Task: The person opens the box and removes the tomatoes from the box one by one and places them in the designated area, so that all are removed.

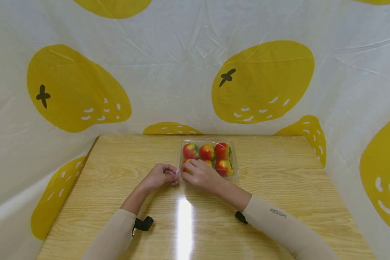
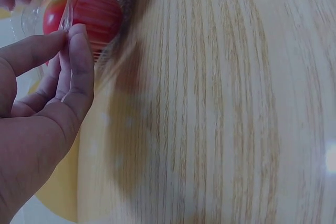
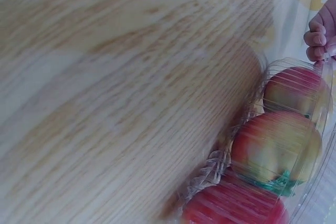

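A clear plastic clamshell box [image 1: 235, 173] stands near the back middle of the table, with several round red-and-yellow fruits [image 1: 223, 150] in two rows. Green leaves show on some; their exact kind is unclear. At the box's front left corner, my left hand [image 1: 164, 174] pinches the plastic edge between thumb and forefinger, as the left wrist view shows. My right hand [image 1: 201, 177] reaches across the front left part of the box, fingers bent, partly covering the fruits there. Whether it grips the rim is hidden. The right wrist view shows ribbed clear plastic over the fruits [image 3: 275, 150].
The box rests on a wood-grain table [image 1: 123, 151]. A white curtain [image 1: 169, 90] with yellow fruit prints hangs behind the table and along both sides. Dark wrist straps or mounts [image 1: 144, 224] show beside my sleeves.
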{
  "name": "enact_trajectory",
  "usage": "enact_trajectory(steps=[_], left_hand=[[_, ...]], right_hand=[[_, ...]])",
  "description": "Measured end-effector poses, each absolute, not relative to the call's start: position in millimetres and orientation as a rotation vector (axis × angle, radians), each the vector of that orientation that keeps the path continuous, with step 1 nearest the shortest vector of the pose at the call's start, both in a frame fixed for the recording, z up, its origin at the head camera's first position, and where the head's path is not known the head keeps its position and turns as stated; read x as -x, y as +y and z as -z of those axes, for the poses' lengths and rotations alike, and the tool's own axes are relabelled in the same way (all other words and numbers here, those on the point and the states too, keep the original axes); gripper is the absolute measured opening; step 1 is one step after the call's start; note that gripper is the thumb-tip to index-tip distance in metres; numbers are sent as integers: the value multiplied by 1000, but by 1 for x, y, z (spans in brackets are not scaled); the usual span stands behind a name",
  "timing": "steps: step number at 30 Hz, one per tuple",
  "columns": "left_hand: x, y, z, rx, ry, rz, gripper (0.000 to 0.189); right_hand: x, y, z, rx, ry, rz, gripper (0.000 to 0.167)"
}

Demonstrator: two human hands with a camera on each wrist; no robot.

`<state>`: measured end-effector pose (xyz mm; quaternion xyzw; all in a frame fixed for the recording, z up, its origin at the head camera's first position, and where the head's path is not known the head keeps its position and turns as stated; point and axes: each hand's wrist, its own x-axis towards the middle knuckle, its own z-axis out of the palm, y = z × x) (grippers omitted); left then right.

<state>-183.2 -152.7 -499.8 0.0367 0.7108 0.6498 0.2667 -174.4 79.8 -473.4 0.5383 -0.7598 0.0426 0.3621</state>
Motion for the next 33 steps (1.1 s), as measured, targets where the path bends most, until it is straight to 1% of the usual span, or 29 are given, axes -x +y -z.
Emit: enact_trajectory(steps=[2, 6, 11, 20, 24, 28, 31, 33], left_hand=[[183, -153, 500, -95, 1922, -1753, 20], [183, -154, 500, -94, 1917, -1766, 23], [182, -156, 499, -95, 1938, -1771, 27], [180, -162, 492, -132, 2037, -1733, 35], [179, -164, 488, -145, 2101, -1708, 39], [178, -165, 484, -187, 2227, -1655, 39], [178, -166, 480, -222, 2329, -1611, 37], [178, -166, 476, -240, 2378, -1596, 36]], right_hand=[[174, 81, 473, -1386, -1953, -91, 14], [172, 85, 471, -1363, -1977, -121, 9], [173, 92, 467, -1303, -2017, -245, 23], [175, 108, 457, -1288, -2020, -329, 31], [175, 117, 452, -1288, -2037, -375, 29], [176, 127, 447, -1297, -2077, -402, 22], [176, 136, 443, -1315, -2102, -413, 24], [177, 142, 441, -1319, -2109, -414, 29]])
